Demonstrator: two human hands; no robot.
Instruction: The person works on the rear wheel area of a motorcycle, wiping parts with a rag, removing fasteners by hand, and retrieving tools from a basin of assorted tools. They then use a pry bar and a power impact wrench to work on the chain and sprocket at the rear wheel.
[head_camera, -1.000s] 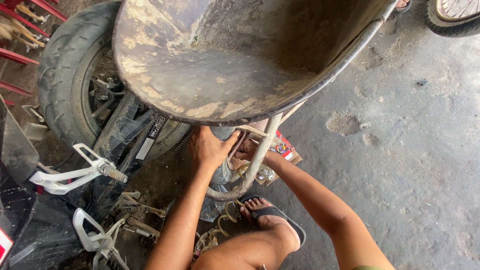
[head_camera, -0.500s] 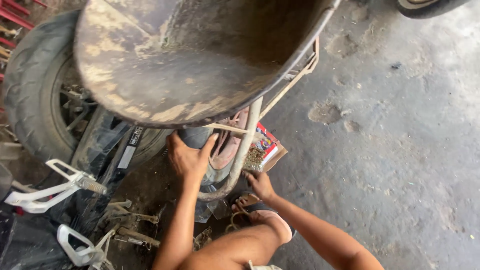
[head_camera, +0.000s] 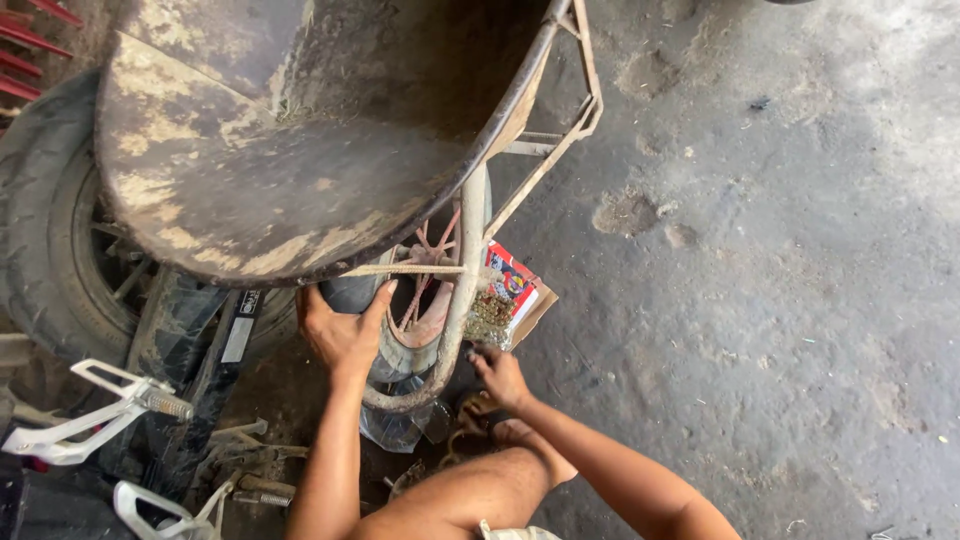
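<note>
Low down, left hand (head_camera: 345, 335) on wheel (head_camera: 415, 320), floor (head_camera: 780, 300)

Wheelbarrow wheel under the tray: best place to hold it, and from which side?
Hold the wheelbarrow wheel by its dark tyre, on the outer curve, coming in from the left, where the left hand already rests. That side is open; the curved frame tube and a thin crossbar block the right and top. The rim and spokes look too cramped for a firm grip, I would judge.
</note>
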